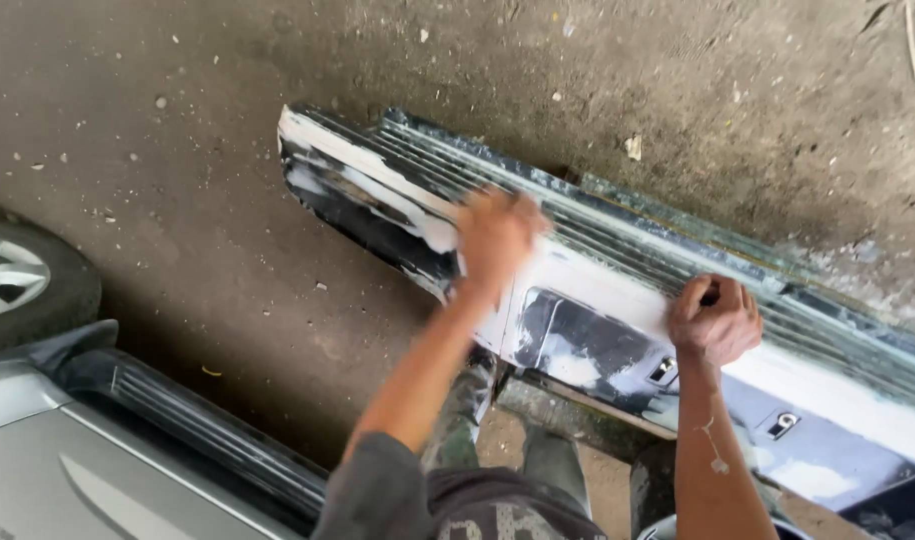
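A: Start at the left. What's there?

B: A car wheel [17, 280] at the left edge, with a silver car body [97, 460] and its dark ribbed side step [207, 430] running along the bottom left corner. They stand on a rough concrete floor [197, 130] scattered with small bits of debris.

A: And the big piece in the middle?

B: A long dark panel [597, 340], smeared with white filler, lying slantwise from the upper middle down to the right edge. Its upper edge is ribbed, and a second ribbed strip [677, 225] lies just behind it on the floor. The lower face has small square openings toward the right.

A: Where is the left hand?

B: The left hand [495, 238] lies on the white patch near the panel's left end, pressed flat to the face. It is blurred, so I cannot tell whether the fingers are spread or curled, or whether something sits under the palm.

A: And the right hand?

B: The right hand [715, 320] is further right, closed in a fist against the panel's ribbed upper edge. Something dark shows between the fingers, too small to make out. There are white specks on that forearm.

A: Anything below?

B: The person's knees in camouflage trousers [467, 410], just below the panel's near edge.
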